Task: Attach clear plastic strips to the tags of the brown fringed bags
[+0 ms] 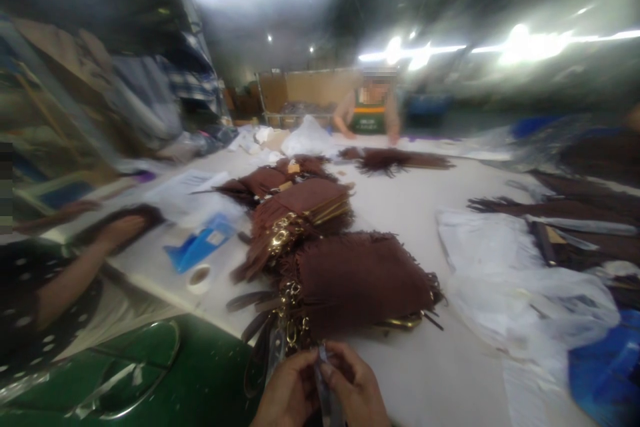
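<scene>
Both of my hands are at the bottom edge of the picture, close together. My left hand (286, 390) and my right hand (354, 387) pinch a small pale strip (323, 363) between their fingertips; I cannot make out what it is. Just beyond them lies a brown fringed suede bag (357, 280) with gold chain hardware (293, 310) and dark straps (253, 310). Behind it more brown fringed bags (300, 207) are stacked toward the middle of the white table (415, 207).
A person's arm (75, 267) in a dotted sleeve rests at the left by a blue packet (200, 243) and a tape roll (199, 277). Another person (373, 110) stands at the far end. Clear plastic bags (520, 280) and brown pieces (575, 207) lie right. A green surface (165, 373) sits lower left.
</scene>
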Motion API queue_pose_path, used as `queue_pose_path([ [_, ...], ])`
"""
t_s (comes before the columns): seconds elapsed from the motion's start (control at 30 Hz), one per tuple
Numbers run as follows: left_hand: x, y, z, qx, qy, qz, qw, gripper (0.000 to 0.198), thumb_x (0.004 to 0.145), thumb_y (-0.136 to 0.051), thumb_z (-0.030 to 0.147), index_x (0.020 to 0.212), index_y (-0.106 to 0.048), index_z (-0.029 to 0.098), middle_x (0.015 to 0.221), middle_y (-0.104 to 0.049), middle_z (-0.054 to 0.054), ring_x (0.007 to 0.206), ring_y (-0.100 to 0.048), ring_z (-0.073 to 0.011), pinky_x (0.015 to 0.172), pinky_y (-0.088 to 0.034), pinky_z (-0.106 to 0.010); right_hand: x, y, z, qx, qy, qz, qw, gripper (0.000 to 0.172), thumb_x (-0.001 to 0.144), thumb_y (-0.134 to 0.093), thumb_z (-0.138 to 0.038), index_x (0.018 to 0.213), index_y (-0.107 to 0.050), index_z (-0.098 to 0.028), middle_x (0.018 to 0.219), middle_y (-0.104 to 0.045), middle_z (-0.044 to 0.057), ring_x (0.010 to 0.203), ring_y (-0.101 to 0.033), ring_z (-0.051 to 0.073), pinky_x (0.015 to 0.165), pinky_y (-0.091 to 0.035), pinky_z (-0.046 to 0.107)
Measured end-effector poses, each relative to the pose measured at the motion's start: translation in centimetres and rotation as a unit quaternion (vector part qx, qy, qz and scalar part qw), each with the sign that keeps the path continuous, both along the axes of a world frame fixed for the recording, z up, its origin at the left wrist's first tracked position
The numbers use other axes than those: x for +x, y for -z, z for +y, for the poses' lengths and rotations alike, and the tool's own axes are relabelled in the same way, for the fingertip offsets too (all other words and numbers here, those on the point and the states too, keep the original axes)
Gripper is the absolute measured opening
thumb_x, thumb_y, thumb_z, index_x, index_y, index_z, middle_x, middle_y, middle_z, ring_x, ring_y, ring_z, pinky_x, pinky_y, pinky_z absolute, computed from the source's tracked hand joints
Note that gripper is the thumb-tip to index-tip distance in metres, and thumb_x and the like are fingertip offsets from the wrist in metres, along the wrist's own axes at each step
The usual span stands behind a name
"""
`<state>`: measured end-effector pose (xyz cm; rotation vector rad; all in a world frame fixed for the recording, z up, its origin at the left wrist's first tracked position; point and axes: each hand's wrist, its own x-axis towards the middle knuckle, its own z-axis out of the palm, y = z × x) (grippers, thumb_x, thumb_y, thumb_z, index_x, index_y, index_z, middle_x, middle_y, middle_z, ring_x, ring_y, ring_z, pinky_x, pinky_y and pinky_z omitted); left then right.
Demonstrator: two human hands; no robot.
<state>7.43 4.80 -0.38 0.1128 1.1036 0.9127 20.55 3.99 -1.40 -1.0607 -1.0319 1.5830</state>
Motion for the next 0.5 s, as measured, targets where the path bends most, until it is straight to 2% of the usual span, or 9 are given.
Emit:
queue_pose_path([
  [0.13, -0.1, 0.2, 0.6, 0.031, 0.079, -0.106, 0.991, 0.022, 0.071, -0.07, 0.026, 0.084, -0.069, 0.008, 0.073, -0.072, -0.012, 0.072, -0.069, -0.0262, 0.068, -0.048, -0.033, -0.3, 1.8, 0.2, -0.103, -0.008, 0.164, 0.981, 0.049, 0.062, -0.082, -0.044, 0.1, -0.062, -0.02, 0.067, -0.064, -0.003, 0.056, -0.059, 0.013, 0.053, -0.041, 0.022],
  [0.27, 0.3, 0.3, 0.5, 0.042, 0.098, -0.135, 0.985, 0.024, 0.068, -0.071, 0.025, 0.086, -0.069, 0.009, 0.072, -0.072, -0.012, 0.076, -0.069, -0.0281, 0.076, -0.049, -0.037, -0.5, 3.3, 0.4, -0.143, -0.017, 0.256, 0.956, 0.052, 0.053, -0.088, -0.037, 0.093, -0.059, -0.02, 0.057, -0.056, -0.007, 0.044, -0.048, 0.006, 0.047, -0.033, 0.017],
  [0.4, 0.9, 0.2, 0.6, 0.047, 0.093, -0.103, 0.989, 0.038, 0.056, -0.082, 0.028, 0.088, -0.07, 0.012, 0.074, -0.071, -0.012, 0.082, -0.068, -0.0329, 0.077, -0.05, -0.04, -0.5, 3.8, 0.9, -0.124, -0.044, 0.278, 0.952, 0.055, 0.044, -0.092, -0.038, 0.083, -0.057, -0.021, 0.052, -0.048, -0.01, 0.042, -0.041, 0.003, 0.048, -0.03, 0.016],
  [0.5, 2.0, -0.1, 2.5, 0.074, 0.067, -0.034, 0.994, 0.041, 0.053, -0.087, 0.029, 0.089, -0.071, 0.018, 0.079, -0.072, -0.012, 0.085, -0.067, -0.0363, 0.073, -0.052, -0.043, -0.4, 3.4, 1.8, -0.081, -0.035, 0.205, 0.975, 0.051, 0.043, -0.089, -0.049, 0.075, -0.059, -0.023, 0.058, -0.054, -0.005, 0.053, -0.055, 0.011, 0.053, -0.042, 0.022],
])
